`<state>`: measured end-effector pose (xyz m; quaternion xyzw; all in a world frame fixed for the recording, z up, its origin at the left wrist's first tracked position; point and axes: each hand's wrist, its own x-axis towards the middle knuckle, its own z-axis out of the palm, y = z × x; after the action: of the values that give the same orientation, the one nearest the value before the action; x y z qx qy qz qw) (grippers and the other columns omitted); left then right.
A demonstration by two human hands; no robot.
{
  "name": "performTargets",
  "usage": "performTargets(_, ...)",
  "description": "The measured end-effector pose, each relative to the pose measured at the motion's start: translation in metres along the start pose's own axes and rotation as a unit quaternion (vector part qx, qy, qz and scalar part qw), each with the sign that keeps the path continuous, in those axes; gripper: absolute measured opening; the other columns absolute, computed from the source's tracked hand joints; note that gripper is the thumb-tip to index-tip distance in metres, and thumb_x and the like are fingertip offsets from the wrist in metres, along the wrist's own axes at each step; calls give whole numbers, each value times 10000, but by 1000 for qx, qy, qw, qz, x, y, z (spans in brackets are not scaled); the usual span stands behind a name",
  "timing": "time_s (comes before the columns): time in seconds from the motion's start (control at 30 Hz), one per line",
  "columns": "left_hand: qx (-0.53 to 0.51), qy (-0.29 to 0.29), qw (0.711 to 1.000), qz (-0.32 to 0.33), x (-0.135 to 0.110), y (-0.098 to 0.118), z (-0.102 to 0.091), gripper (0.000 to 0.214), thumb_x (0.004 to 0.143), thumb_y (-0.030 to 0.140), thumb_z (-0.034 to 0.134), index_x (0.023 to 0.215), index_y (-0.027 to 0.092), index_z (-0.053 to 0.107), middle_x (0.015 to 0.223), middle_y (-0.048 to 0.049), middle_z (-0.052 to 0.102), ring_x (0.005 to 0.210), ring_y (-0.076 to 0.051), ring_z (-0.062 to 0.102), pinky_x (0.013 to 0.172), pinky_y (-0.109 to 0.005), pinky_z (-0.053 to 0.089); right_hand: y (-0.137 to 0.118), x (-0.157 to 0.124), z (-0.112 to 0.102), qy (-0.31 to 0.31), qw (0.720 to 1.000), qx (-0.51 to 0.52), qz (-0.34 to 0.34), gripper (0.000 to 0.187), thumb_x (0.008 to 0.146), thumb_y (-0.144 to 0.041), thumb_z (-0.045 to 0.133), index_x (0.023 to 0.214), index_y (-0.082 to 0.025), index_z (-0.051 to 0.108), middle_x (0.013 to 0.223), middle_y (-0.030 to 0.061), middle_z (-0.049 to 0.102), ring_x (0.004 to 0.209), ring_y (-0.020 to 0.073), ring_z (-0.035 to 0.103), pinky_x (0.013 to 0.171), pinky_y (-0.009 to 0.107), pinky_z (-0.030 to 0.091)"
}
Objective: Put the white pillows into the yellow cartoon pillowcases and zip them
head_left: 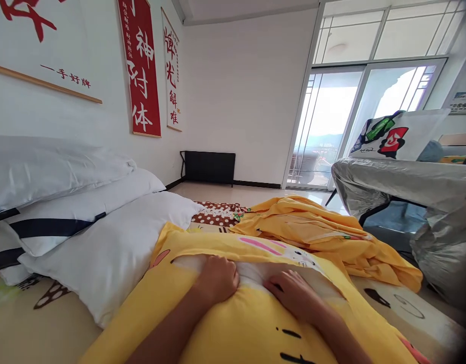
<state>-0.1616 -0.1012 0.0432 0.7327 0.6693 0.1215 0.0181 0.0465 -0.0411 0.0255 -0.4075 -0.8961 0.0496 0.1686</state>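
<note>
A yellow pillowcase (218,333) with cartoon prints lies in front of me, its slit-like opening gaping across the upper part. Inside the opening shows a white pillow (251,273). My left hand (219,279) is closed at the left part of the slit, gripping the near edge of the pillowcase; its fingertips are hidden. To the right, my right hand (291,292) curls over the same near edge, fingers bent and partly tucked inside. White fabric lies bunched between the two hands.
White pillows (104,217) with dark bands are piled on the left. A crumpled orange-yellow cloth (309,222) lies beyond the pillowcase on the printed bedding (400,303). At right stands a table under a silvery cover (407,174), bearing a printed white bag (392,134).
</note>
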Motion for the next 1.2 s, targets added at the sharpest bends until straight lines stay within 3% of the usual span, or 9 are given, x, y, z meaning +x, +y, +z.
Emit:
performTargets(0.13, -123, 80, 988, -40, -1, -23, 25, 321, 874, 310, 393, 699, 171, 623, 729, -69, 687, 675, -179, 604, 626, -294, 390, 6, -9, 12, 16, 997, 55, 59, 430, 892, -490, 360, 633, -259, 614, 673, 39, 678, 670, 219, 624, 654, 354, 473)
performTargets(0.2, -159, 136, 977, -40, -4, -32, 24, 295, 865, 309, 422, 637, 177, 556, 633, -28, 629, 590, -145, 543, 574, -272, 360, 12, -10, 9, 86, 986, 101, 104, 383, 866, -516, 403, 669, -246, 590, 630, 10, 662, 587, 177, 601, 602, 310, 468)
performTargets(0.3, -100, 260, 960, -7, -9, -37, 18, 249, 861, 246, 412, 644, 177, 514, 594, -7, 548, 558, -135, 488, 547, -266, 346, 23, -9, 7, 217, 956, 97, 170, 308, 797, -517, 472, 842, -237, 594, 611, -21, 647, 523, 149, 583, 553, 275, 458)
performTargets(0.4, -8, 341, 940, 16, -12, -38, 13, 195, 766, 126, 466, 903, 167, 598, 778, -42, 580, 757, -200, 542, 674, -317, 414, 34, -7, 11, 224, 952, 23, 209, 453, 741, -500, 448, 1082, -245, 603, 594, -27, 640, 517, 187, 602, 516, 301, 440)
performTargets(0.5, 9, 303, 953, -10, -9, -46, 10, 379, 729, 61, 483, 1072, 174, 597, 947, -77, 592, 909, -251, 541, 772, -394, 429, 46, -5, 13, 165, 950, -27, 264, 508, 744, -517, 391, 1097, -261, 651, 613, 1, 676, 565, 249, 641, 519, 343, 444)
performTargets(0.63, -83, 247, 965, -11, -3, -60, 9, 209, 873, 124, 449, 915, 200, 639, 920, -46, 622, 889, -212, 548, 780, -375, 437, 54, -6, 10, 158, 949, -5, 274, 505, 761, -596, 385, 979, -290, 722, 686, 16, 717, 639, 267, 672, 563, 353, 485)
performTargets(0.87, -134, 354, 924, 43, -13, -53, 7, 147, 900, 117, 449, 930, 190, 573, 878, -16, 616, 850, -142, 547, 749, -256, 445, 37, -12, -2, 329, 915, 28, 230, 551, 740, -640, 403, 819, -219, 751, 677, 45, 720, 594, 238, 671, 578, 336, 523)
performTargets(1.03, -143, 424, 893, 51, -20, -38, 6, 129, 904, 96, 423, 931, 190, 508, 799, -1, 556, 750, -110, 526, 667, -205, 407, 27, -21, -8, 368, 904, 13, 219, 535, 777, -652, 403, 823, -225, 722, 730, 28, 731, 629, 228, 688, 585, 327, 542)
performTargets(1.2, -154, 371, 916, 16, -30, -30, -4, 156, 938, 164, 351, 835, 202, 462, 622, 41, 477, 557, -102, 467, 557, -216, 353, 37, -33, -15, 353, 919, -33, 172, 428, 812, -600, 459, 850, -252, 706, 725, 7, 728, 622, 199, 688, 538, 275, 542)
